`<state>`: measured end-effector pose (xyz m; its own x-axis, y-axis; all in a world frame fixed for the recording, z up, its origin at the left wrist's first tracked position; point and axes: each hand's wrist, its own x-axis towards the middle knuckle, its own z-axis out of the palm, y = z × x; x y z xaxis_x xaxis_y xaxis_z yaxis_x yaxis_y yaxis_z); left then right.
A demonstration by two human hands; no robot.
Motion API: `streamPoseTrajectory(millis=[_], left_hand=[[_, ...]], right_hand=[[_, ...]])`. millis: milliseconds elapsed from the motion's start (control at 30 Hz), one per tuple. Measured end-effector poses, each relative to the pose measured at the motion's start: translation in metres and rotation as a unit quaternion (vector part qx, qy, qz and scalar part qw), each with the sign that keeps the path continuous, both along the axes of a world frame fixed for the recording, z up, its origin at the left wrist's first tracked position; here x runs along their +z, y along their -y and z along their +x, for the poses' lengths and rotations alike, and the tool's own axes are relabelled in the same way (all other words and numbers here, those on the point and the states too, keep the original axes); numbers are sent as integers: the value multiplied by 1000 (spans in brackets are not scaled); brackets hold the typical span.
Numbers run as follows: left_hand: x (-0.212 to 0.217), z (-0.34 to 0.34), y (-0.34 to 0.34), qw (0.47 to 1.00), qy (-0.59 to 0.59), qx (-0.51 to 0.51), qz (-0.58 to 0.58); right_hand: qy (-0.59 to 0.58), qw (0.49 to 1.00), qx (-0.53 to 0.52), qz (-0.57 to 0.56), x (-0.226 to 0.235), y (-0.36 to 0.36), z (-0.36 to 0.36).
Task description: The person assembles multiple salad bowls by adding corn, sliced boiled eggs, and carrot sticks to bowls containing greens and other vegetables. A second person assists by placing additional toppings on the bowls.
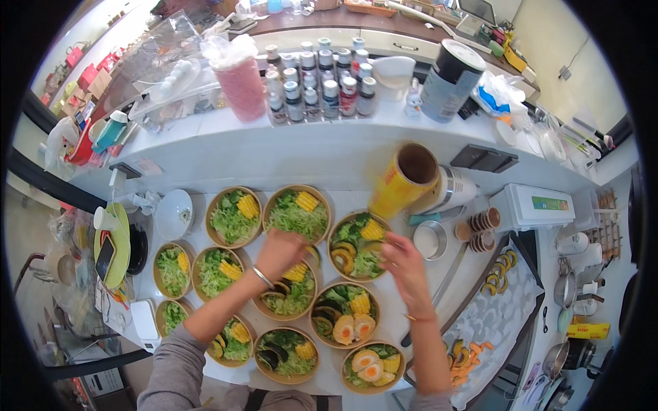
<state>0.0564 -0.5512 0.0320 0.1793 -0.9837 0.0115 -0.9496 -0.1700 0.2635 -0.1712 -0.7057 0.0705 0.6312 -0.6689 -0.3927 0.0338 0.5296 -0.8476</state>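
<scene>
My left hand [279, 256], with a bracelet at the wrist, reaches over the salad bowls with its fingers closed. A curved squash slice [314, 255] with dark rind shows at its fingertips, between the back bowl [298, 214] and the middle bowl [296, 301]. My right hand [403, 264] is at the right rim of another salad bowl [355, 236], its fingers pinched; what they hold, if anything, is hidden. That bowl has greens, corn and squash slices. Nearer me, two bowls hold halved eggs [353, 329] on the salad.
At right lies a paper-lined tray [473, 329] with squash slices and orange pieces. A yellow roll [404, 179], a metal cup [430, 240] and a white box [534, 207] stand behind. Paint bottles [329, 89] line the ledge. A phone [105, 259] rests on a green plate at left.
</scene>
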Motion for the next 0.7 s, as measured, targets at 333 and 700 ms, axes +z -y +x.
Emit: streamPoseTrajectory(millis=[333, 700], left_hand=[[-63, 108, 10, 999, 18, 41, -3], [-34, 95, 9, 996, 15, 69, -49]], right_hand=[[-140, 942, 69, -297, -107, -75, 164], [-245, 749, -8, -616, -94, -86, 148]])
